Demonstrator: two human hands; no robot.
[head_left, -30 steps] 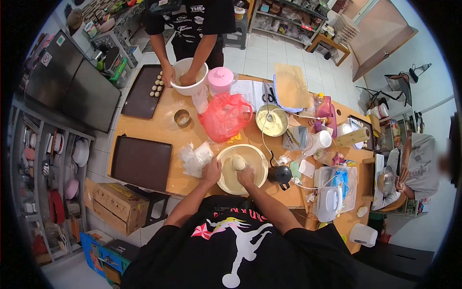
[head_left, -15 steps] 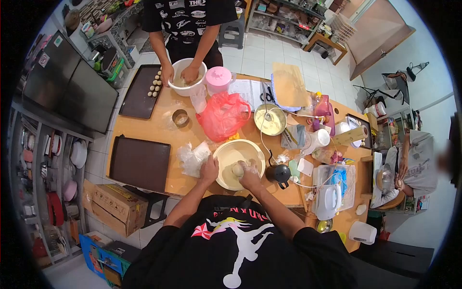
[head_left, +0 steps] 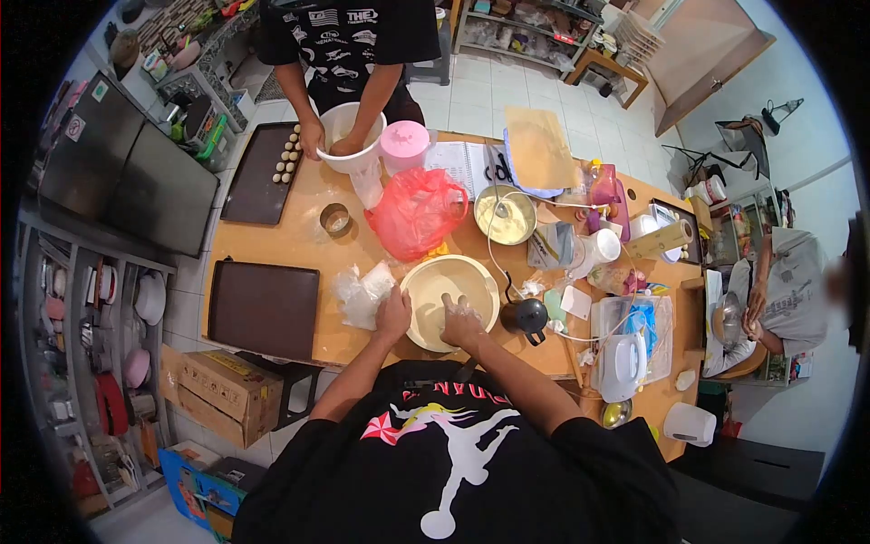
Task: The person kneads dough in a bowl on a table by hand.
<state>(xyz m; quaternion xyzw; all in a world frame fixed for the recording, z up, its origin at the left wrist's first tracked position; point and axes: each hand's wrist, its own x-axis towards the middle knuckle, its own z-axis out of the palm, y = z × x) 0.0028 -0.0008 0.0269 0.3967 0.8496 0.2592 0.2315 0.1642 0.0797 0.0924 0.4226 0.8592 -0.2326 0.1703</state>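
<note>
A cream-coloured bowl point(head_left: 421, 288) stands at the near edge of the wooden table. My left hand point(head_left: 393, 314) is closed on the bowl's left rim. My right hand point(head_left: 463, 324) is inside the bowl at its right side, fingers spread and dusted with white. The dough ball is not plainly visible; it may be hidden under my right hand. Left of the bowl lies a clear plastic bag with white contents point(head_left: 367, 295). Just beyond the bowl is a red plastic bag point(head_left: 417, 213), and a metal bowl of pale yellow mixture point(head_left: 517, 223) stands to its right.
Across the table a person point(head_left: 349, 54) works in a white bowl point(head_left: 337, 118). Another person point(head_left: 787, 290) sits at the right. Dark trays point(head_left: 263, 308) lie at the left, one with several dough balls point(head_left: 287, 163). A black kettle point(head_left: 524, 317) stands right of my bowl.
My right hand has gone from cupping a dough ball in the bowl to spread fingers, and the ball no longer shows. The view has shifted slightly. My left hand stays at the rim.
</note>
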